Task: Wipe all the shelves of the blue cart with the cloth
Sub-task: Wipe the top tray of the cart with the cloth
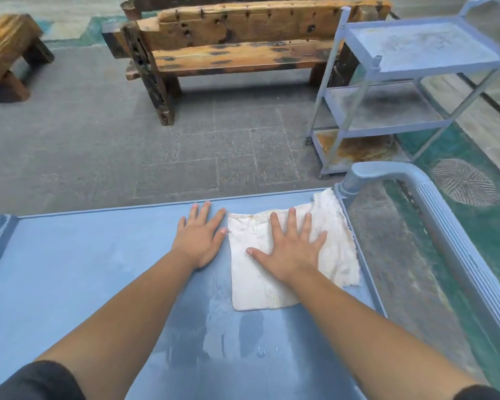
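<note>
Item: white cloth [293,255], flat on top shelf [98,269] of blue cart, far right corner beside the handle [445,215].
My right hand [293,249] presses it, grip spread apart; my left hand [199,238], fingers straight, rests on bare shelf just beside.

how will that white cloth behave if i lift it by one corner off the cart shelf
The cloth would probably droop limply, since it lies flat with frayed, wavy edges. It is likely light. Under the flat right hand it should slide easily on the smooth top shelf.
</note>
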`<act>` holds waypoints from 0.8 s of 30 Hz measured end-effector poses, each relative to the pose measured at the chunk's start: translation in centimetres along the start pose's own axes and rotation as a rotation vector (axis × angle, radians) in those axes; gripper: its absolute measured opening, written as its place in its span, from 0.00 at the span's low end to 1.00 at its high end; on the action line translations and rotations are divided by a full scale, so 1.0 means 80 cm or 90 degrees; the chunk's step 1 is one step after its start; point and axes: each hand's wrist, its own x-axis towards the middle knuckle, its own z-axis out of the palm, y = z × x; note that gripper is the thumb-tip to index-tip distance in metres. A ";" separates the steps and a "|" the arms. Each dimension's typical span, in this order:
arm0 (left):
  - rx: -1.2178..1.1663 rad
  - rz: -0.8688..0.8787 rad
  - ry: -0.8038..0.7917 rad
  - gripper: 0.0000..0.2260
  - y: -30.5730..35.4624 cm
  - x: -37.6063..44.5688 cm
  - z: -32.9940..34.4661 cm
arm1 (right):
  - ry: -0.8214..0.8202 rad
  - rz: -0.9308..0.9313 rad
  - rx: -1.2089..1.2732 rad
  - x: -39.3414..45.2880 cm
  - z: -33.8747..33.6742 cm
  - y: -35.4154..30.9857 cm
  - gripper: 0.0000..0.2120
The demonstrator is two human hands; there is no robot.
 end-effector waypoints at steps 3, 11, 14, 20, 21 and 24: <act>0.023 -0.012 0.026 0.28 -0.010 0.004 0.021 | 0.023 0.024 -0.007 0.004 0.021 -0.001 0.49; 0.022 -0.019 0.068 0.31 -0.015 0.007 0.031 | 0.049 0.025 -0.006 0.003 0.024 -0.002 0.49; 0.026 -0.021 0.068 0.32 -0.016 0.008 0.031 | 0.046 0.023 0.000 -0.004 0.025 -0.003 0.48; 0.031 -0.027 0.066 0.34 -0.015 0.009 0.030 | 0.050 0.023 0.005 -0.054 0.042 0.006 0.46; 0.031 -0.031 0.065 0.34 -0.017 0.009 0.029 | 0.046 0.023 0.009 -0.064 0.045 0.007 0.45; 0.040 -0.033 0.058 0.34 -0.015 0.008 0.030 | 0.035 0.025 0.017 -0.102 0.055 0.014 0.44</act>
